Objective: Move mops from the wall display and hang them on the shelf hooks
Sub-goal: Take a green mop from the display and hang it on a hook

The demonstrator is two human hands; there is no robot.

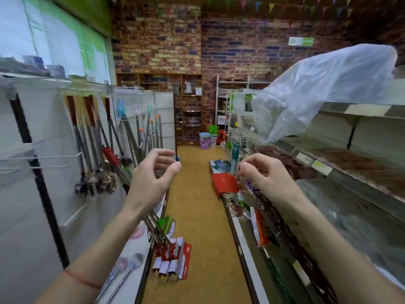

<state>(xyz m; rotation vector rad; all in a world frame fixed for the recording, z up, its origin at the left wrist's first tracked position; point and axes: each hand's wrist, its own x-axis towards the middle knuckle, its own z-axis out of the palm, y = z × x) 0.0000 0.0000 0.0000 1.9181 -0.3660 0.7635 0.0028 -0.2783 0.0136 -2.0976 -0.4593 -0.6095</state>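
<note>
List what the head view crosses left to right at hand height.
Hanging mops on the wall display → left hand → floor of the aisle → red box → right hand → right-side shelves. Both hands are empty, fingers curled.

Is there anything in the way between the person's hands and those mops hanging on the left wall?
Nothing visible blocks them. Both the left hand and the right hand are raised, empty, over the open aisle floor. The mops hang on the white wall panel to the left, with only clear air between.
</note>
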